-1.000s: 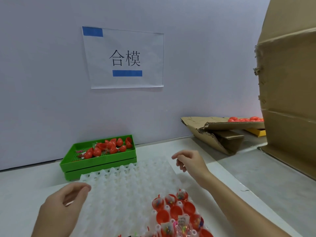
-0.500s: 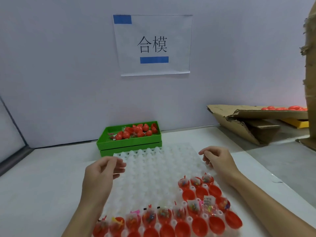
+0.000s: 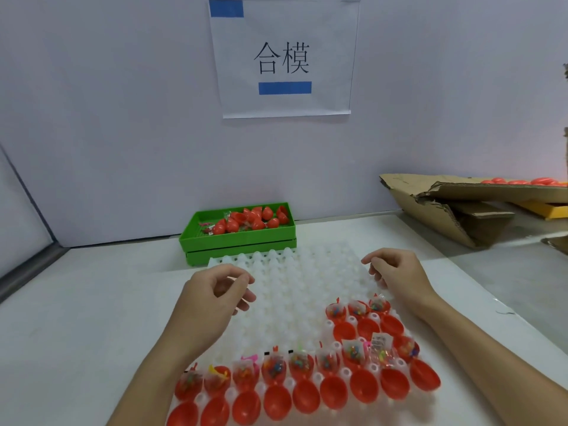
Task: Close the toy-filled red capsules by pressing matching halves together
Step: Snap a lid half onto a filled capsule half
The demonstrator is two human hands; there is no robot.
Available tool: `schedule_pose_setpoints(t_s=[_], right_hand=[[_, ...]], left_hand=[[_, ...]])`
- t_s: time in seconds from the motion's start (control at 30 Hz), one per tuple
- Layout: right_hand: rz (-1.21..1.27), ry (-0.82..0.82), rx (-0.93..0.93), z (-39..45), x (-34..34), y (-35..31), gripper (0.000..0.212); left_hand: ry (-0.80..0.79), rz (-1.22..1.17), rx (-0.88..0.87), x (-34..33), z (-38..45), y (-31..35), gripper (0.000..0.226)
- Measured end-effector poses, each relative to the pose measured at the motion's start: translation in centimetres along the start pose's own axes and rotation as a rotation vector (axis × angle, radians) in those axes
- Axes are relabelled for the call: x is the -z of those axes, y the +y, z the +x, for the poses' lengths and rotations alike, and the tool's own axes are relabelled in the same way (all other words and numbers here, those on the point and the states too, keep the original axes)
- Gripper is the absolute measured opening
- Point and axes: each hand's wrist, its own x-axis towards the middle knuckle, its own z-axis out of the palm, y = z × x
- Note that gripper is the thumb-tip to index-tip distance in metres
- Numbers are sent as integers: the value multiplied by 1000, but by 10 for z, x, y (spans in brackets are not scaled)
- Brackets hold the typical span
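Note:
A white dimpled tray [image 3: 292,290] lies on the table in front of me. Its near and right pockets hold open red capsule halves. Several halves carry bagged toys [image 3: 273,367], and a row of empty red halves [image 3: 276,401] sits just in front of them. A smaller group of filled and empty halves [image 3: 365,321] stands at the tray's right. My left hand [image 3: 215,290] hovers over the tray's left part with loosely curled fingers, holding nothing. My right hand [image 3: 396,275] is at the tray's right edge, its fingers also curled and empty.
A green bin [image 3: 239,241] of closed red capsules stands behind the tray against the wall. Torn cardboard [image 3: 445,210] lies at the back right, with more red capsules [image 3: 522,181] and a yellow tray [image 3: 553,210] behind it. A paper sign [image 3: 284,56] hangs on the wall.
The view has swung left and tilted down, so more of the tray's capsule rows show. Both hands have drawn nearer over the tray, still holding nothing.

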Motion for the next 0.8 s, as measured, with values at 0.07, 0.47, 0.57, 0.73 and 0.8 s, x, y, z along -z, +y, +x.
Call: schedule_pose_setpoints(t_s=[0.07, 0.47, 0.57, 0.73, 0.8], right_hand=[[-10, -11, 7, -2, 0, -1, 36], [-54, -26, 28, 1, 2, -4, 31], [-74, -34, 32, 0, 1, -3, 31], [-69, -29, 36, 1, 2, -3, 32], [-75, -28, 35, 1, 1, -3, 32]], left_hand=[[-13, 55, -33, -1, -1, 3, 15], [-469, 535, -231, -75, 7, 66, 5], [-494, 641, -212, -89, 11, 72, 4], [-527, 692, -165, -93, 11, 73, 7], [-522, 706, -159, -94, 10, 71, 7]])
